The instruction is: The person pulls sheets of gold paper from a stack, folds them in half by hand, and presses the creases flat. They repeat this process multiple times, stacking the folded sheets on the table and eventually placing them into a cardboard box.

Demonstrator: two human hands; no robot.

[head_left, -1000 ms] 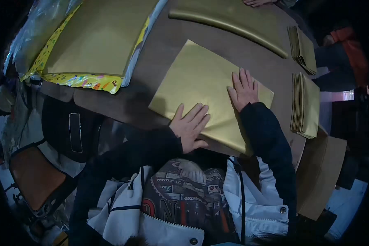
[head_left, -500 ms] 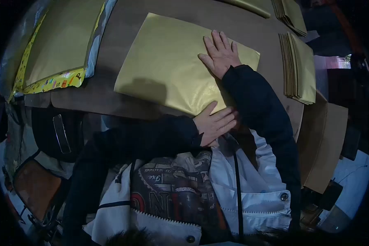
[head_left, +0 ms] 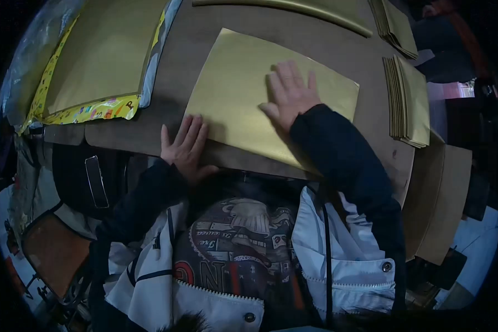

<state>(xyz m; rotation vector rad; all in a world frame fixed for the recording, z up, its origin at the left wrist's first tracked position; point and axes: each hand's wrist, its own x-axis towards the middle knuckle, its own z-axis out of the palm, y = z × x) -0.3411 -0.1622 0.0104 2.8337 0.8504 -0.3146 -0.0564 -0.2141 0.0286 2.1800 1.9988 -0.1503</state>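
Note:
A gold paper sheet (head_left: 235, 94) lies on the brown table (head_left: 169, 91) in front of me, its near edge close to the table's front edge. My right hand (head_left: 293, 95), slightly blurred, is spread palm-down over the right half of the sheet. At the sheet's lower left corner, my left hand (head_left: 185, 146) reaches across the table's edge with fingers apart, its fingertips overlapping the paper. Neither hand grips anything.
A stack of gold sheets (head_left: 102, 50) in a yellow printed wrapper (head_left: 97, 112) covers the left side. Folded gold bundles (head_left: 408, 102) sit along the right edge, with another gold bundle (head_left: 395, 27) behind. A rolled or folded gold piece (head_left: 293, 10) lies at the back. Below right stands a cardboard box (head_left: 440, 193).
My left hand has moved left from the sheet's near right edge to its lower left corner. My right hand has shifted slightly left and down over the sheet. The whole view has shifted a little.

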